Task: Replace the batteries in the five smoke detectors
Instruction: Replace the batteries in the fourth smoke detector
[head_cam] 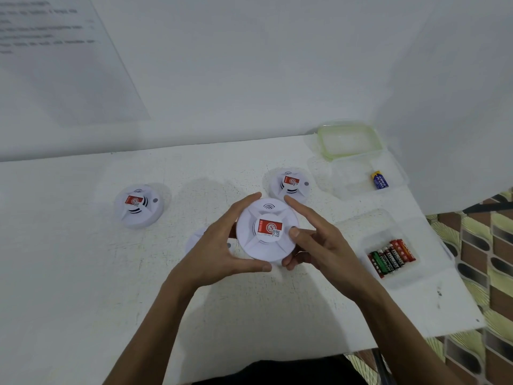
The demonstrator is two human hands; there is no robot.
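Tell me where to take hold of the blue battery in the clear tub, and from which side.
Come straight down from above: the blue battery lies flat in the open clear tub, whose walls would likely block a sideways approach. Pinch its two long side faces near the middle. They look flat and parallel, so that is probably the steadiest grip.

four smoke detectors, two clear tubs, one lid, one blue battery
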